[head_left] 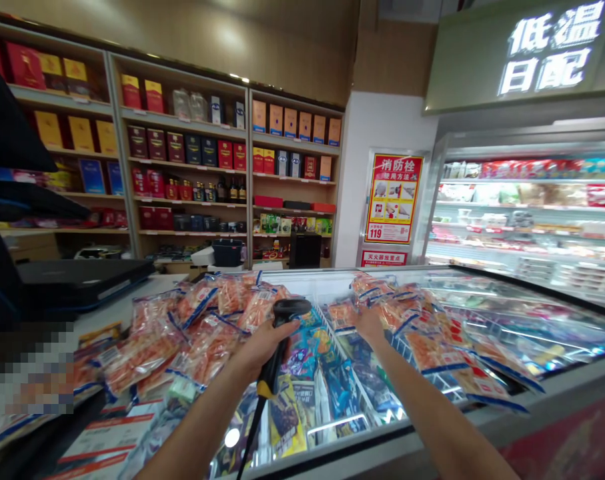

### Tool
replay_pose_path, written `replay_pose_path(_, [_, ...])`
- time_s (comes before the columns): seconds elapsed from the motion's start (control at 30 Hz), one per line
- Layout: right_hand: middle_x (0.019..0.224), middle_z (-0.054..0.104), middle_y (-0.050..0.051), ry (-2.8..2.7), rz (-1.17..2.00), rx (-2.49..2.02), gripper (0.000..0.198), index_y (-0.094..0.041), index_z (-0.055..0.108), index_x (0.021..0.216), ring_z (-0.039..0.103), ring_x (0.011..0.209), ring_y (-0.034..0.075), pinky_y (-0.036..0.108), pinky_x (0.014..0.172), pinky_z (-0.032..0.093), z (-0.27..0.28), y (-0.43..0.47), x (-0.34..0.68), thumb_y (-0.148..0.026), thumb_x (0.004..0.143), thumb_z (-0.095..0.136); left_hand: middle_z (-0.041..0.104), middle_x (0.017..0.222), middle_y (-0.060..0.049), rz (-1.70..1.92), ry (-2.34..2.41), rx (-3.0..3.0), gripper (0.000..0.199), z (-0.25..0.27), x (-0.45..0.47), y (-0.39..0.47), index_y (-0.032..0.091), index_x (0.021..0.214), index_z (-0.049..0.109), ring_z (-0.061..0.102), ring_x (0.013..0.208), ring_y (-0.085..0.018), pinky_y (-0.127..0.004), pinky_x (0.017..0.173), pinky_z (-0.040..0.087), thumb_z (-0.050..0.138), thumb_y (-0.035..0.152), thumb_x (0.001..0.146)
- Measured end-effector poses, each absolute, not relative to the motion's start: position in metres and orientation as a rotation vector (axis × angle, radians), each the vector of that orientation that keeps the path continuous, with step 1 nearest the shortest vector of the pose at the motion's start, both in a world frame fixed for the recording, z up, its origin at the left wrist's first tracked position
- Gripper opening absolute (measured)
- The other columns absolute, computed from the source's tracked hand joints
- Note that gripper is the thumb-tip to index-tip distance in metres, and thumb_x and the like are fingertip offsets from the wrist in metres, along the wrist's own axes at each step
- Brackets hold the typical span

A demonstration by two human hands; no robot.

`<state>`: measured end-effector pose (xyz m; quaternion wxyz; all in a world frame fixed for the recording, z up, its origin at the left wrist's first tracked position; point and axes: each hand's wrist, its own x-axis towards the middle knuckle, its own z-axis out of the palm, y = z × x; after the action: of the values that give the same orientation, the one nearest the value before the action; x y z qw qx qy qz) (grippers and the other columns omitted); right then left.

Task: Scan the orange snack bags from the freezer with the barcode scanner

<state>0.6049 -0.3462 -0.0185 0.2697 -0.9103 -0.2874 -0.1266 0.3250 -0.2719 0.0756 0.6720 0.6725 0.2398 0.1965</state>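
My left hand point(266, 341) is wrapped round the handle of a black and yellow barcode scanner point(291, 308), its head pointing away from me and its cable trailing down. On the right, my right hand point(370, 325) reaches to the near-left edge of a heap of packets point(412, 313). Its fingers seem closed on a clear plastic packet of orange-pink food point(340, 315), though the fingertips are partly hidden. Similar blue-edged packets point(207, 347) are piled to the left of the scanner.
Beneath both arms is a chest freezer point(327, 283) with wire dividers and colourful frozen bags point(302, 353). A counter with a black device point(82, 280) stands left. Shelves of boxed bottles point(192, 147) line the back; a lit chilled cabinet point(527, 213) is at right.
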Motion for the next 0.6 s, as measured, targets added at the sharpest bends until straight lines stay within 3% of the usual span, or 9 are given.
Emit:
replay_pose_path(0.17, [0.06, 0.062, 0.011, -0.763, -0.17, -2.43, 0.024, -0.013, 0.06, 0.057, 0.057, 0.061, 0.02, 0.023, 0.049, 0.035, -0.024, -0.334, 0.615, -0.036, 0.061, 0.053, 0.044, 0.035, 0.006, 0.422, 0.542, 1.499, 0.031, 0.074, 0.322, -0.269, 0.017, 0.052, 0.04, 0.039, 0.03, -0.006, -0.019, 0.035, 0.029, 0.055, 0.043, 0.06])
replay_pose_path(0.33, [0.061, 0.06, 0.004, -0.716, -0.358, -2.181, 0.024, -0.015, 0.058, 0.065, 0.052, 0.055, 0.014, 0.021, 0.048, 0.032, -0.017, -0.326, 0.604, -0.033, 0.067, 0.043, 0.044, 0.036, 0.006, 0.398, 0.53, 1.504, 0.03, 0.071, 0.322, -0.267, 0.016, 0.051, 0.041, 0.04, 0.031, -0.006, -0.019, 0.036, 0.03, 0.056, 0.041, 0.059])
replay_pose_path(0.6, [0.06, 0.059, 0.004, -0.643, -0.449, -1.953, 0.027, -0.014, 0.058, 0.068, 0.049, 0.053, 0.014, 0.023, 0.051, 0.033, 0.003, -0.313, 0.589, -0.035, 0.064, 0.043, 0.046, 0.036, 0.003, 0.31, 0.461, 1.542, 0.032, 0.069, 0.324, -0.269, 0.015, 0.048, 0.044, 0.041, 0.032, -0.007, -0.02, 0.037, 0.031, 0.055, 0.042, 0.06])
